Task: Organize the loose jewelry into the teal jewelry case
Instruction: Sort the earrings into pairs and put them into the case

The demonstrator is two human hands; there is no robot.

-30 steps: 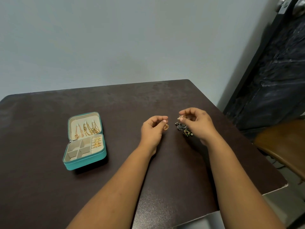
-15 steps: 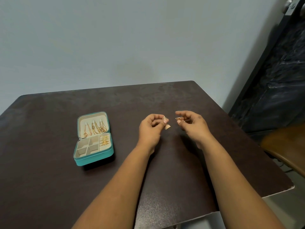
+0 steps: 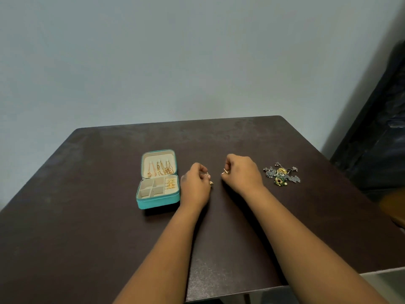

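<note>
The teal jewelry case (image 3: 158,202) lies open on the dark table, gold necklaces hanging in its lid and gold earrings in the right compartment. Just right of the case, my left hand (image 3: 195,185) pinches a small gold earring (image 3: 211,183) that dangles from its fingertips. My right hand (image 3: 241,172) is a little to the right of it and pinches another small gold earring (image 3: 225,171). A pile of loose jewelry (image 3: 281,175), silver, gold and green pieces, lies on the table right of my right hand.
The dark brown table (image 3: 87,238) stands against a pale wall. A dark door or cabinet (image 3: 381,137) is at the far right, and a brown chair edge (image 3: 394,211) shows beside the table's right side.
Both hands have moved left toward the case, each still holding a small gold piece. The view has shifted, so the loose pile now shows uncovered at the right.
</note>
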